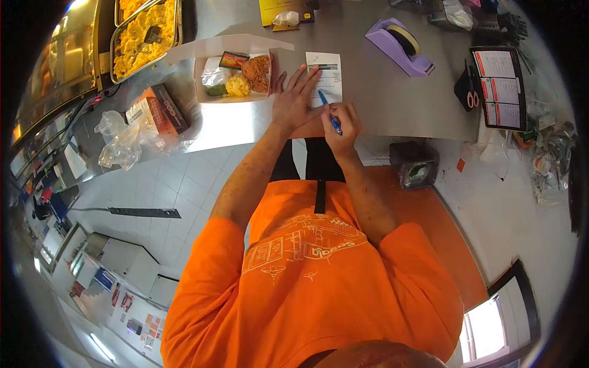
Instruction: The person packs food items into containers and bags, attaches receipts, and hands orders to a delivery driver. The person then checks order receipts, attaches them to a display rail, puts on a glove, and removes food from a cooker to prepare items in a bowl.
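Observation:
My left hand (296,103) lies flat on the metal counter with its fingers apart, the fingertips over the left edge of a printed paper slip (331,76). In my right hand (343,126) is a blue pen (323,97), its tip on the lower part of the slip. Left of my left hand stands an open cardboard food box (197,86). Inside it are fried chicken (256,72), yellow rice (237,86), a red and green packet (234,60) and something wrapped in clear plastic (215,72).
A purple tape dispenser (392,49), scissors (472,98) and a menu board (500,86) are to the right. Trays of yellow food (144,40), a cardboard carton (153,113) and plastic bags (123,144) are at the left. A yellow box (273,12) sits at the back.

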Available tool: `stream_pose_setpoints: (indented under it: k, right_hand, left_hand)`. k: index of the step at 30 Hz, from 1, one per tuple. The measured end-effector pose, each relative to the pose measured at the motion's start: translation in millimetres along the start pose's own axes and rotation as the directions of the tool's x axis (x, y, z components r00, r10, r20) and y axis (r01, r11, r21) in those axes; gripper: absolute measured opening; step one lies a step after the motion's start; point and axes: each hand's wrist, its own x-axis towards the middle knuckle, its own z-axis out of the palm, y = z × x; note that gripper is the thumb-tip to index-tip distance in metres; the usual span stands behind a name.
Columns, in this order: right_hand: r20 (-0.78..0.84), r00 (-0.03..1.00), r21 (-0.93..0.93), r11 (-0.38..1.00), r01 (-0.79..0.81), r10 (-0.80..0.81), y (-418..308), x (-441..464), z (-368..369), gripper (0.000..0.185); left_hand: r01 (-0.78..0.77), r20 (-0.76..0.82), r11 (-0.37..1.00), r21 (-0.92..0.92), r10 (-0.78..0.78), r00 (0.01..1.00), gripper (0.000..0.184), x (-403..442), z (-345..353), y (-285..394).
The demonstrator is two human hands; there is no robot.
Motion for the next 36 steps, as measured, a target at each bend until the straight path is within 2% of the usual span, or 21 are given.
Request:
stream_pose_setpoints:
  k: [2, 5, 8, 11, 17, 20, 23, 29, 32, 35, 36]
  right_hand:
    - [0.062, 0.998, 0.024, 1.0, 0.003, -0.005, -1.3, 1.0, 0.0, 0.014]
    - [-0.042, 0.998, -0.057, 0.998, 0.039, -0.041, -1.8, 1.9, -6.4, 0.014]
    - [-0.024, 0.999, -0.05, 0.998, 0.042, -0.043, -0.4, 0.6, -3.7, 0.015]
    - [0.05, 0.999, 0.036, 0.999, 0.004, -0.006, -3.8, -4.4, -3.5, 0.015]
    - [-0.085, 0.995, -0.015, 0.998, 0.059, -0.06, 1.4, 6.6, -11.0, 0.017]
    - [-0.133, 0.989, -0.101, 0.992, -0.079, 0.065, 4.1, 13.0, -13.5, 0.018]
    - [-0.037, 0.999, -0.069, 0.997, 0.02, -0.023, 5.9, 12.9, -9.6, 0.018]
    - [-0.121, 0.993, -0.057, 0.998, -0.013, 0.006, 7.9, 18.6, -15.0, 0.017]
    - [-0.141, 0.988, -0.069, 0.996, 0.05, -0.059, 5.9, 21.5, -18.8, 0.017]
    - [0.069, 0.987, -0.14, 0.978, 0.154, -0.146, 24.3, 24.6, -16.4, 0.023]
    - [0.156, 0.967, -0.248, 0.939, 0.237, -0.202, 34.1, 25.4, -15.1, 0.027]
  left_hand:
    - [-0.014, 0.013, 0.999, 0.029, 0.014, 1.0, 0.082, 1.3, -0.7, -0.9]
    - [0.005, -0.03, 1.0, -0.014, -0.005, 1.0, 0.082, -2.0, 1.0, 4.8]
    - [0.0, -0.042, 1.0, -0.006, -0.001, 0.999, 0.083, -1.0, 2.4, 3.1]
    - [-0.009, 0.0, 0.999, 0.053, 0.009, 1.0, 0.083, -1.0, 2.2, 0.2]
    - [0.008, -0.056, 1.0, 0.005, -0.007, 0.998, 0.083, 0.4, 2.3, 3.6]
    - [0.004, -0.055, 1.0, 0.002, -0.003, 0.998, 0.084, 0.1, 0.8, 3.4]
    - [-0.004, -0.057, 0.999, 0.037, 0.006, 0.998, 0.085, 0.7, 3.7, 2.0]
    - [-0.01, -0.042, 1.0, -0.02, 0.009, 0.999, 0.088, 0.3, 1.3, 2.2]
    - [0.009, 0.003, 1.0, -0.017, -0.009, 1.0, 0.091, 0.9, -3.9, 5.0]
    - [-0.003, 0.04, 0.999, -0.041, 0.005, 0.999, 0.087, 0.6, -11.8, 7.3]
    - [-0.028, 0.032, 0.99, -0.142, 0.033, 0.999, 0.083, -0.2, -15.3, 6.3]
